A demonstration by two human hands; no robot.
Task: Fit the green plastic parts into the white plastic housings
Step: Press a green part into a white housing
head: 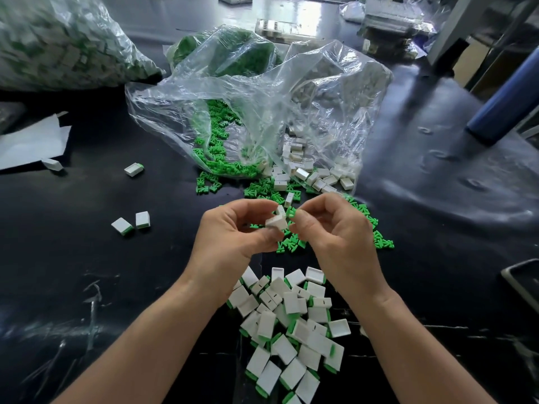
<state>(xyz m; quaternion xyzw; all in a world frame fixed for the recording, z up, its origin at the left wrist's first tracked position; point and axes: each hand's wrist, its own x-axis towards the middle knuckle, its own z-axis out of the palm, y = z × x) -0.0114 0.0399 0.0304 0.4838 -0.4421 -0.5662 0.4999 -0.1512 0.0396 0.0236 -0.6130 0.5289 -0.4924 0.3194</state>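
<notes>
Head view, the only one I've got: my L grip [233,233] has its fingers curled round one white housing [276,222], held up off the surface [116,287], w/ one end turned toward my R grip [335,228]. R grip is pinched tight, thumb vs forefinger, right beside the housing. A bit of green shows at its fingertips, prob a green part [290,212], but w/ loose greens lying behind it I can't tell for sure. Nothing looks seated in the housing yet, so I'd judge this one as mid-insert. Done: a fat pile of finished units [291,325] btw my wrists, on the near side of both grips, most showing a green edge, plus a few strays [130,224] well out to the L of the L grip. Left to do: plenty. Loose greens [376,239] are scattered under and just beyond the grips, w/ more spilling from the clear bag [262,91] further fwd, and empty housings [320,177] sit at the bag mouth, beyond the R grip. Far fwd-L of the L grip a big bag [58,45] looks stuffed w/ white-and-green pcs, but it's blurred and I can't say if they're assembled. Going by stock vs pile, I'd say I'm a fair way into this batch but nowhere near the end.
</notes>
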